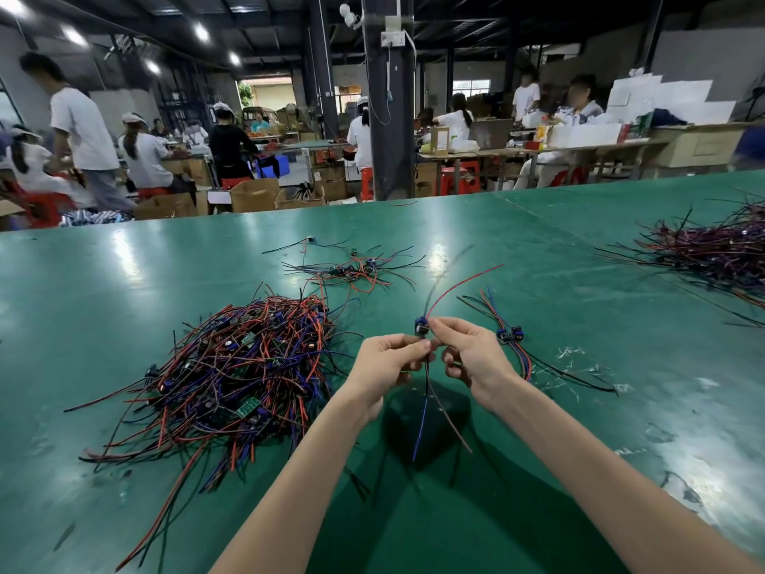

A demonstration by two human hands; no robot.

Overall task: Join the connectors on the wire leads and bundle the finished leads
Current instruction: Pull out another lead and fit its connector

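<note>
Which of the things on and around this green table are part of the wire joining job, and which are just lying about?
For the job: left hand and right hand pinching the held lead; big wire pile at left; small lead group at right.
Lying about: plastic scraps, cardboard boxes, red stools.

your green table (124,283) carries a big tangle of leads (232,366) on your left, a smaller cluster (356,271) farther back, a few joined leads (510,336) on your right, and another heap (720,250) far right.

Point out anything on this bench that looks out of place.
Yes: clear plastic scraps lie scattered like litter on the green table, just right of the few connector leads. Nothing else stands out.
</note>
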